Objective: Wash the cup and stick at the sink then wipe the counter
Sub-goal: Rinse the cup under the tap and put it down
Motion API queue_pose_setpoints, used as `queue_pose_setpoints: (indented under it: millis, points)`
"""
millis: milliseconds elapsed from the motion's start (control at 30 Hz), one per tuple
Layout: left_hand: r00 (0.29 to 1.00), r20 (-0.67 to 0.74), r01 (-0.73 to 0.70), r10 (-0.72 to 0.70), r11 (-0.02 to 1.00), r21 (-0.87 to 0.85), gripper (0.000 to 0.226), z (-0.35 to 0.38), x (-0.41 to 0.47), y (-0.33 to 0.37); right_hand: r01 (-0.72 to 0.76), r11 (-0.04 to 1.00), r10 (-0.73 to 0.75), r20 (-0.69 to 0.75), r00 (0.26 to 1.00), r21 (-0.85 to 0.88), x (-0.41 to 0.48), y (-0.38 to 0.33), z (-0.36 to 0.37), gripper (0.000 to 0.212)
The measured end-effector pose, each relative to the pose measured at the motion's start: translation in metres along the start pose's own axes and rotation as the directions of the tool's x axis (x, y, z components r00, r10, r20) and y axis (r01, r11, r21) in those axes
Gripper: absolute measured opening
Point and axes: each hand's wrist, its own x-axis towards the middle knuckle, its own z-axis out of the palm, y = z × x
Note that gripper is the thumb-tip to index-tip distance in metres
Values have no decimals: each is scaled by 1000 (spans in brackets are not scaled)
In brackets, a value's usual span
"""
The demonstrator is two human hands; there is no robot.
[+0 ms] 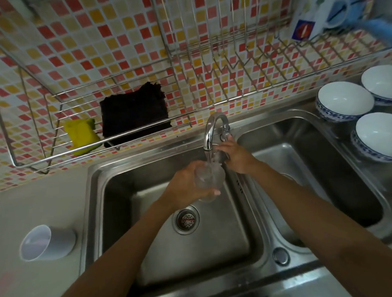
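My left hand (pixel 187 184) grips a clear glass cup (pixel 211 178) over the left basin of the steel sink (pixel 96 197). Water runs from the chrome faucet (pixel 212 129) into the cup. My right hand (pixel 234 156) reaches up to the faucet's handle (pixel 225 133), fingers touching it; whether it also holds anything small I cannot tell. No stick is visible. A dark cloth (pixel 134 113) and a yellow sponge (pixel 81 135) sit in the wire rack (pixel 34 162) on the tiled wall.
A grey plastic cup (pixel 47 242) lies on its side on the counter left of the sink. Three white bowls with blue rims (pixel 343 101) stand on the drainboard at the right. A dish rack (pixel 254 56) hangs above the faucet. The drain strainer (pixel 185 219) is below my left hand.
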Motion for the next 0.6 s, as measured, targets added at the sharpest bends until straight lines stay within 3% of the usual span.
queue_pose_setpoints:
  millis: [167,367,600]
  points:
    - [997,-71,14,-19,998,-69,79,6,7,5,16,1000,-16,12,1000,-12,0,-1,-3,53]
    - [1000,5,-3,3,995,-97,76,20,3,5,-59,997,63,74,995,-55,6,5,0,66]
    - [998,-61,13,-25,983,-186,77,29,-4,-11,-81,994,86,75,993,-66,5,8,0,74]
